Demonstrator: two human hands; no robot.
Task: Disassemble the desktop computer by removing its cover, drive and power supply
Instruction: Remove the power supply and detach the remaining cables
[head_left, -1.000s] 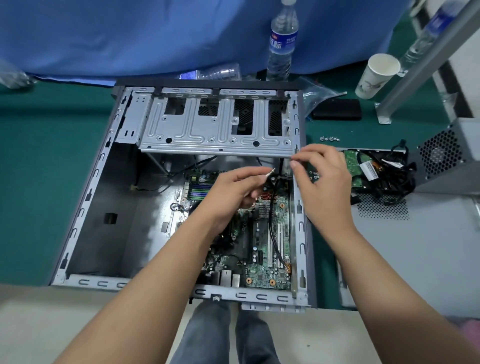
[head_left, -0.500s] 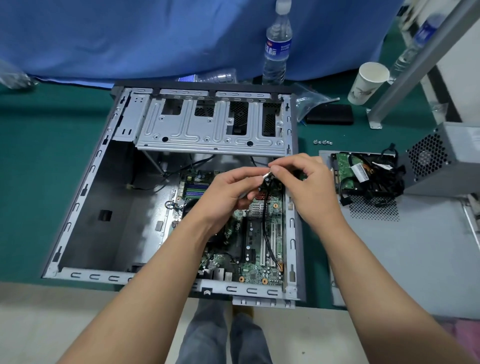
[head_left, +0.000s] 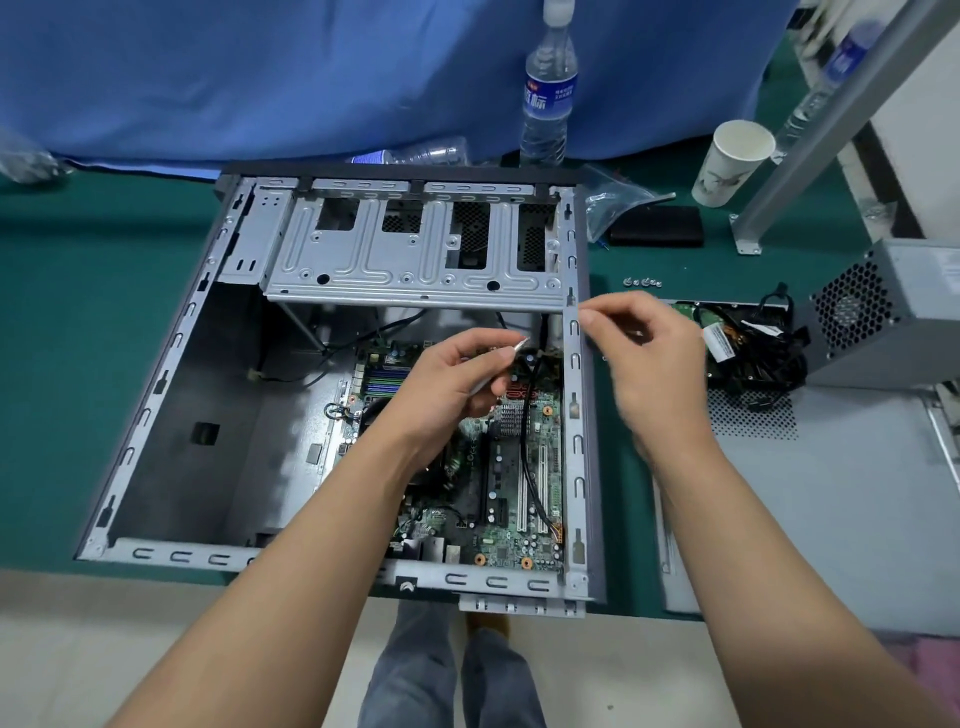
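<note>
The open computer case (head_left: 574, 415) lies flat on the green table, its empty drive cage (head_left: 415, 260) at the far end and the motherboard (head_left: 519, 519) showing inside. Over the board, my left hand (head_left: 447, 384) grips a thin screwdriver (head_left: 521, 344) with the tip pointing right. My right hand (head_left: 654, 364) is blurred beside the case's right rail, thumb and forefinger pinched together; whatever is between them is too small to see. To the right lie the removed cover (head_left: 831, 493), the drive (head_left: 727, 332) with black cables, and the grey power supply (head_left: 893, 312).
A few loose screws (head_left: 641, 282) lie on the green mat right of the case. Behind stand a water bottle (head_left: 548, 98), a paper cup (head_left: 732, 161), a flat black box (head_left: 657, 226) and a slanted metal post (head_left: 810, 135). The table's front edge is near my legs.
My right hand met the screwdriver tip half a second ago and has since pulled away to the right, past the case rail. The left hand stays put with the screwdriver.
</note>
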